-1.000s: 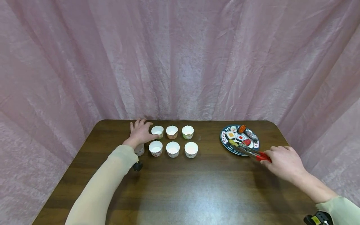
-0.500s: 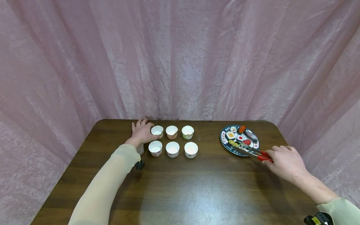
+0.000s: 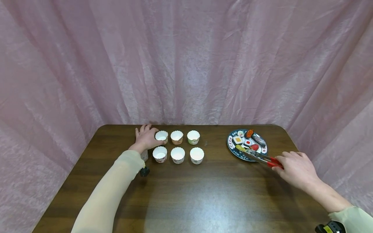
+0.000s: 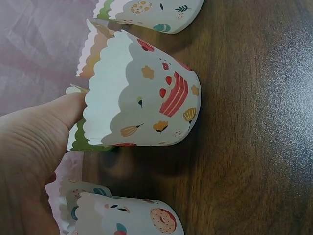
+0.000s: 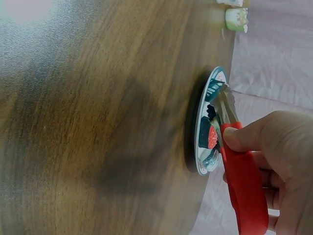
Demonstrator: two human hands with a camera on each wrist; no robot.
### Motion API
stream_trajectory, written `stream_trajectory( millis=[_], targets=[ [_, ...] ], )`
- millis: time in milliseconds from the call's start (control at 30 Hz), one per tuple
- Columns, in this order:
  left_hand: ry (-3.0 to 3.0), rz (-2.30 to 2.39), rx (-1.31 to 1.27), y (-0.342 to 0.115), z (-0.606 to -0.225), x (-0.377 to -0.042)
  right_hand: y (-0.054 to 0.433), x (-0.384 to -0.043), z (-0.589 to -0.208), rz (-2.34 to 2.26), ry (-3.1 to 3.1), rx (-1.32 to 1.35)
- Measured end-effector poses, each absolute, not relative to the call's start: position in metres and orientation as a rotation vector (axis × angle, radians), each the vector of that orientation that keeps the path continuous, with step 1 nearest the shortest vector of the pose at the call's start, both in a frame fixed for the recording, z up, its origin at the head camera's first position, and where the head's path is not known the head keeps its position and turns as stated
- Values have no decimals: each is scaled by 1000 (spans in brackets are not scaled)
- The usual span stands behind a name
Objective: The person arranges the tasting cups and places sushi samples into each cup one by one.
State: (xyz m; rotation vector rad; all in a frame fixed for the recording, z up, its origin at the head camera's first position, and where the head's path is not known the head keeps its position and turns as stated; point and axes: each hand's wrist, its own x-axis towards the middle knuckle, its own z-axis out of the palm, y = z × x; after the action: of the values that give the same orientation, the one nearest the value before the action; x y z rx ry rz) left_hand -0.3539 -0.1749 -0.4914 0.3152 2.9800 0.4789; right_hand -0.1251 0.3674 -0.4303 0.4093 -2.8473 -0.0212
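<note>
My left hand [image 3: 144, 139] reaches to the back row and holds a green-patterned paper baking cup [image 3: 162, 135] between thumb and index finger. In the left wrist view the thumb lies at that cup's rim, partly hidden behind a nearer white paper cup [image 4: 156, 98] with a cake print. My right hand [image 3: 295, 168] grips tongs [image 3: 262, 157] with red handles and metal scalloped tips. The tips reach down over a round plate [image 3: 233, 152], right at a yellow-green food piece [image 3: 240, 148]. Beside them lie a red piece [image 3: 254, 147] and several sushi pieces [image 3: 238, 140].
More paper cups stand in two rows, including an orange-brown one [image 3: 176, 141], a green one [image 3: 193, 141] and white front ones [image 3: 177, 158]. Another cup [image 3: 144, 155] is partly hidden beneath the left wrist. A pink curtain [image 3: 186, 64] hangs behind the wooden table [image 3: 180, 200].
The red tong handles have spread slightly apart, with the right hand a touch farther right. The left hand stays at the same cup, and the whole head view has shifted a little.
</note>
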Motion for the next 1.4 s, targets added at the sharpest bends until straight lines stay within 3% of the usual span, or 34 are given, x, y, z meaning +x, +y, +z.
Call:
stream_trajectory(
  millis=[767,1400],
  targets=[
    [2969,525,315,-172,-483,-345,366,-142,-414,-87,-2557,545],
    [2958,517,292,-171,-485,-348,262,-236,-382,-261,-2402,773]
  ],
)
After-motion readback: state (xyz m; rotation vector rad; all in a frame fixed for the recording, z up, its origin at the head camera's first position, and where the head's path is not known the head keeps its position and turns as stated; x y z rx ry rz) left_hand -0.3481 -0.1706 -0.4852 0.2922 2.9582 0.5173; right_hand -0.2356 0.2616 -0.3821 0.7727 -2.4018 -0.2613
